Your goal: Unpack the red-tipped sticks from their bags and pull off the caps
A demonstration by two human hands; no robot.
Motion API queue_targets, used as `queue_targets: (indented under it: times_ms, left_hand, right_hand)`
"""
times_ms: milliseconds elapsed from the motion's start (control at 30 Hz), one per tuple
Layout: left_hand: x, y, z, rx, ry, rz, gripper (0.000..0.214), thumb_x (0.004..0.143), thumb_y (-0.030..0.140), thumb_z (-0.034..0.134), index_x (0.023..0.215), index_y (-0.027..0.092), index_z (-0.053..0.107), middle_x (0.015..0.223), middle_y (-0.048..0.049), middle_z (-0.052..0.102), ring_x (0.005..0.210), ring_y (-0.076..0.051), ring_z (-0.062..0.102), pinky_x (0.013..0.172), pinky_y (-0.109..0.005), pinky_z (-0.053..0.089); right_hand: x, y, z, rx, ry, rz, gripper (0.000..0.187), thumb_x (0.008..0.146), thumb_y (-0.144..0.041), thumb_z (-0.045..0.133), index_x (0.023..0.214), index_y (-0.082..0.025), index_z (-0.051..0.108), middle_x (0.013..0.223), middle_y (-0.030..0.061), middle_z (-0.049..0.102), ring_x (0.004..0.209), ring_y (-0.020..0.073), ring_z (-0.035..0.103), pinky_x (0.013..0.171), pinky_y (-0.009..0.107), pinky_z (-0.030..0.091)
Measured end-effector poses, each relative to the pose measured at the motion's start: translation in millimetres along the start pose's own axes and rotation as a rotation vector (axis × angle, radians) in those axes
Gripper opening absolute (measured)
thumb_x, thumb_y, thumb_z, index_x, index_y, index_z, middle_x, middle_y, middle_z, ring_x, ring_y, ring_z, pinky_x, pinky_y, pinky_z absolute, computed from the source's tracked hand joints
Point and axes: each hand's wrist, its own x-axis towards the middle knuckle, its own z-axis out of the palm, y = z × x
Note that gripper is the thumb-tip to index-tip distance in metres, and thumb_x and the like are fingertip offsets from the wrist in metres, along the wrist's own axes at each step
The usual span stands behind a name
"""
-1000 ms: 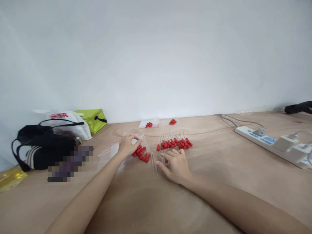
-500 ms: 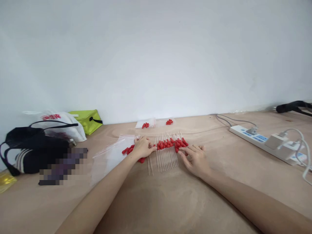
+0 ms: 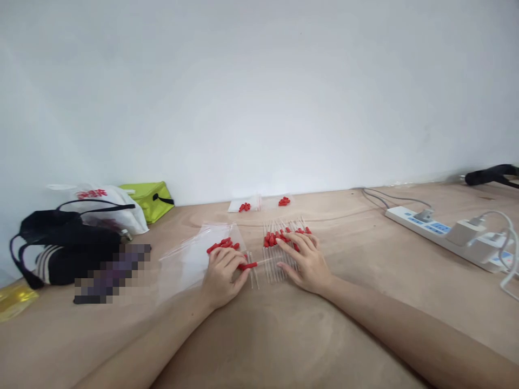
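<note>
My left hand (image 3: 225, 274) is closed in a pinch on a dropper (image 3: 252, 265) with a red rubber bulb, its thin clear tube pointing right. Over the right side of a row of red-bulbed droppers (image 3: 271, 237) rests my right hand (image 3: 306, 262), thumb and index finger apart near the held tube's tip; the hand hides part of the row. Two or so loose clear tubes (image 3: 254, 275) lie between the hands. Behind my left hand, a small heap of red bulbs (image 3: 223, 244) lies on a clear plastic bag (image 3: 192, 256).
Against the wall are two small bags with red bulbs (image 3: 245, 207) and red-ended droppers (image 3: 284, 201). A white power strip (image 3: 421, 224) with plugs and cables lies right. Left stand a black bag (image 3: 73, 246), a white plastic bag (image 3: 133, 210) and a lime-green pouch (image 3: 152, 200).
My left hand has drawn nearer and left, and a red-bulbed dropper now shows in its fingers. My right hand has shifted left over the row. The camera view has shifted slightly.
</note>
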Motion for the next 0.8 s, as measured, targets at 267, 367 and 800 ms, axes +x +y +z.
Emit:
queue_targets:
  times_ms: [267, 367, 800]
  left_hand:
    - [1, 4, 10.9, -0.040, 0.045, 0.080, 0.007, 0.078, 0.024, 0.051, 0.076, 0.018, 0.056, 0.079, -0.0023, 0.064, 0.081, -0.017, 0.054, 0.080, -0.035, 0.036]
    - [2, 3, 12.6, -0.039, 0.010, 0.145, 0.018, 0.078, 0.031, 0.053, 0.092, 0.020, 0.058, 0.096, -0.0045, 0.064, 0.090, -0.018, 0.054, 0.085, -0.037, 0.035]
    - [1, 8, 10.5, 0.051, 0.113, 0.345, 0.016, 0.083, 0.028, 0.051, 0.073, 0.020, 0.059, 0.070, 0.0045, 0.067, 0.069, -0.011, 0.059, 0.094, -0.041, 0.028]
  right_hand:
    - [6, -9, 12, 0.033, -0.020, -0.104, 0.016, 0.083, -0.026, 0.048, 0.085, -0.023, 0.064, 0.060, -0.0030, 0.060, 0.067, 0.0113, 0.047, 0.089, 0.038, 0.020]
    - [7, -10, 11, 0.051, -0.015, -0.129, 0.017, 0.083, -0.024, 0.047, 0.079, -0.021, 0.063, 0.058, -0.0029, 0.058, 0.065, 0.0108, 0.045, 0.086, 0.036, 0.021]
    - [2, -11, -1, 0.084, -0.034, -0.209, 0.021, 0.083, -0.023, 0.044, 0.068, -0.019, 0.058, 0.048, -0.0043, 0.049, 0.061, 0.0101, 0.039, 0.085, 0.038, 0.018]
